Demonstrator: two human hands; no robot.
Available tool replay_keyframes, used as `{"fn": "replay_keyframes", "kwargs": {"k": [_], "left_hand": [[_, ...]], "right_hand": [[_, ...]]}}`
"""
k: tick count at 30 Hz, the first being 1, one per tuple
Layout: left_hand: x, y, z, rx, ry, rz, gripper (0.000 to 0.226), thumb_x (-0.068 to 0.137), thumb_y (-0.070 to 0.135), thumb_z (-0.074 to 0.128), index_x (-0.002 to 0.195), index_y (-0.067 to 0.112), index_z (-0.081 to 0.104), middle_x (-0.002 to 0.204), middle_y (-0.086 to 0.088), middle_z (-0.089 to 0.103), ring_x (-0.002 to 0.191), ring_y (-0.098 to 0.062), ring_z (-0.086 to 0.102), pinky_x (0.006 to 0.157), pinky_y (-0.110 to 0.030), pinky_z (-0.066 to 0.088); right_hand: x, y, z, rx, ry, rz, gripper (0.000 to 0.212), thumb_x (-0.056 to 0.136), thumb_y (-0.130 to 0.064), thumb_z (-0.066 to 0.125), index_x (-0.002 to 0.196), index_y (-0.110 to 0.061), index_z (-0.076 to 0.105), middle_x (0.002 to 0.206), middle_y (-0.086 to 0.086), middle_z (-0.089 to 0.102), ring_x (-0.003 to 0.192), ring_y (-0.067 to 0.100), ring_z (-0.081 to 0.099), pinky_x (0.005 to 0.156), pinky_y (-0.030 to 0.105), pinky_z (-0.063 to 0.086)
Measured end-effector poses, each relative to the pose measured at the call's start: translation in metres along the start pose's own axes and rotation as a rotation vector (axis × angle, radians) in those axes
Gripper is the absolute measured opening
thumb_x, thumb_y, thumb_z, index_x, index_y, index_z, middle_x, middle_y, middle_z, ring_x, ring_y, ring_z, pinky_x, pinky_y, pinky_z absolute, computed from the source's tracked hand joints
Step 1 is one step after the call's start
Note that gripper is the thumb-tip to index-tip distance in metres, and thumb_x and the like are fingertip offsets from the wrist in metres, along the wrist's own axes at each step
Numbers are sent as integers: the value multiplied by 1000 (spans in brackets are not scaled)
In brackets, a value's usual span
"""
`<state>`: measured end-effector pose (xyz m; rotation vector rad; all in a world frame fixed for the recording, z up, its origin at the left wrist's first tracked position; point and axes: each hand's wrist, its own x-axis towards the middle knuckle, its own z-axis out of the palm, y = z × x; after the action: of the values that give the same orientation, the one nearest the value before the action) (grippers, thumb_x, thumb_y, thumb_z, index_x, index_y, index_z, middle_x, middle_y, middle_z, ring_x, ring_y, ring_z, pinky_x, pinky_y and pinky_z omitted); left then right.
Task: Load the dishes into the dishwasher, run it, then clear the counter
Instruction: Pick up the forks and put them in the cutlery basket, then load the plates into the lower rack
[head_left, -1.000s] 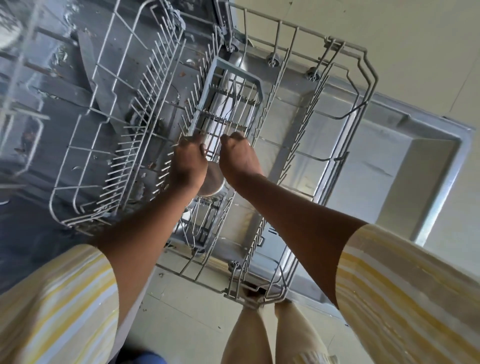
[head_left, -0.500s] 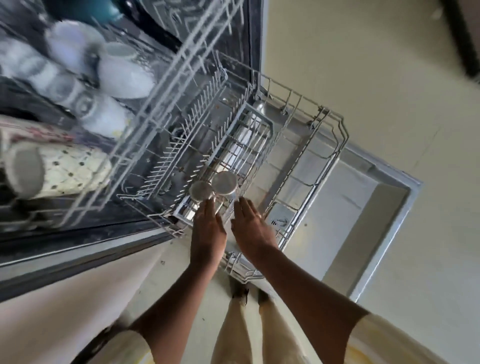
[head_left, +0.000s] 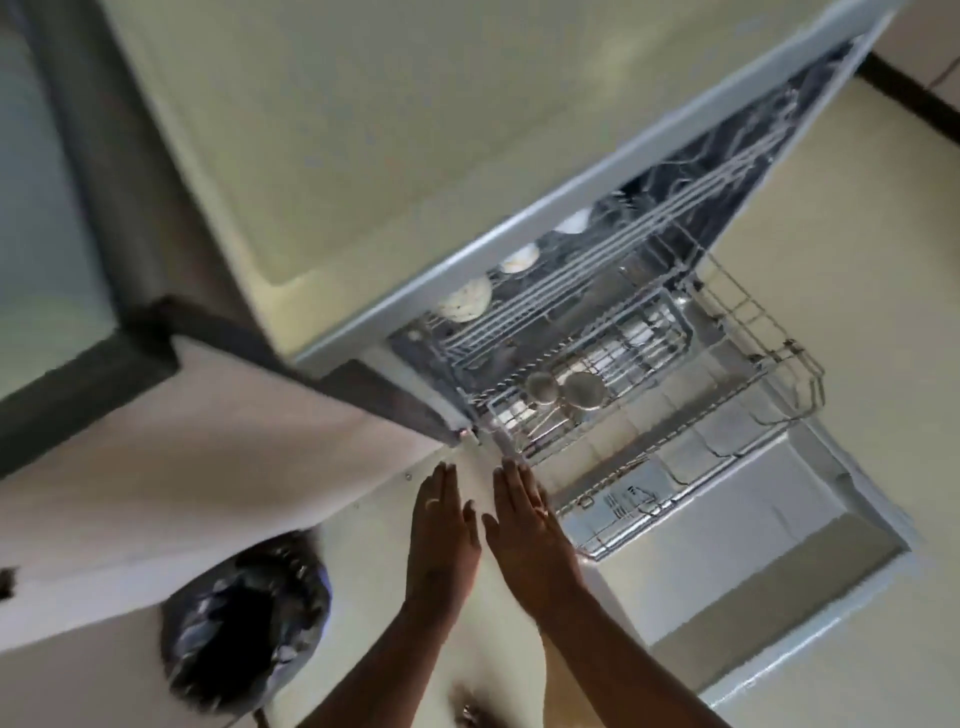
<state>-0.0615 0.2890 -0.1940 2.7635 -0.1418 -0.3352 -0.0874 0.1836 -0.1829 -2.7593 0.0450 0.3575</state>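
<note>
The dishwasher stands open, its door folded down flat. Its lower wire rack is pulled out over the door. Two round metal utensil heads stick up from the cutlery basket in that rack. Cups and bowls sit in the upper rack inside the machine. My left hand and my right hand hover side by side in front of the rack, fingers straight, holding nothing and touching nothing.
A pale counter edge runs to the left of the dishwasher. Below it stands a bin lined with a black bag. The floor is pale tile. The view is blurred.
My hands let go of the utensils in the cutlery basket and drew back from the rack with fingers straightened. The view swung up and away from the dishwasher.
</note>
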Motion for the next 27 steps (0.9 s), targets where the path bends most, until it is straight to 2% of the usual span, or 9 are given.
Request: {"fn": "replay_keyframes", "kwargs": {"k": [3,7,10,13,17,20,22,24,27], "left_hand": [[-28,-20,-26,-57,-2,-146,53,95,16,48,142,1,29,148,-19,32,138,-29,31,114,-31,20],[-76,-55,-60,-70,98,-196,50,89,5,55,134,-7,39,137,-27,44,129,-38,43,108,-45,33],[-114,-82,-98,-122,130,-274,53,98,18,37,146,2,19,153,-15,20,142,-21,20,116,-26,13],[-151,-112,-136,-21,229,-258,61,77,28,72,127,1,50,128,-20,55,120,-21,55,97,-23,42],[-196,-152,-197,21,260,-251,45,98,27,34,108,0,68,113,-13,67,105,-19,65,109,-15,17],[-222,-196,-233,31,376,-360,54,101,29,22,146,1,16,155,-14,16,143,-19,15,115,-23,-5],[-236,-217,-259,-17,412,-389,54,101,30,20,149,9,7,157,-6,5,145,-16,4,116,-25,-4],[-245,-236,-287,-54,505,-452,54,101,31,25,149,12,7,157,-3,5,145,-16,3,115,-24,-1],[-253,-268,-327,4,595,-506,54,101,32,23,149,13,6,157,-2,4,144,-16,2,116,-24,-1]], "right_hand": [[-14,-46,-4,-104,15,-161,55,84,-30,66,130,-4,53,138,14,48,127,26,47,102,33,43],[-40,-104,-15,-151,44,-285,53,68,-27,81,114,-5,66,123,12,62,113,24,60,88,32,53],[-64,-153,-27,-351,6,-482,53,82,-18,67,130,-2,51,142,17,40,131,32,41,105,39,40],[-86,-202,-38,-387,49,-631,42,80,-19,67,117,0,62,131,18,53,120,32,53,97,40,47],[-107,-271,-56,-369,124,-693,63,98,-8,-5,121,17,48,109,7,69,106,19,62,81,31,55],[-116,-326,-75,-396,193,-840,55,98,-11,18,142,4,-10,137,17,46,124,27,50,114,28,19],[-119,-358,-90,-380,124,-871,67,90,-24,55,141,5,23,144,22,33,130,32,43,113,32,20],[-121,-387,-103,-333,111,-898,66,55,-32,87,111,-4,67,118,14,64,107,24,64,89,29,50],[-117,-428,-112,-340,134,-959,62,42,-34,91,96,-9,74,102,6,72,93,18,69,76,26,54]]}}
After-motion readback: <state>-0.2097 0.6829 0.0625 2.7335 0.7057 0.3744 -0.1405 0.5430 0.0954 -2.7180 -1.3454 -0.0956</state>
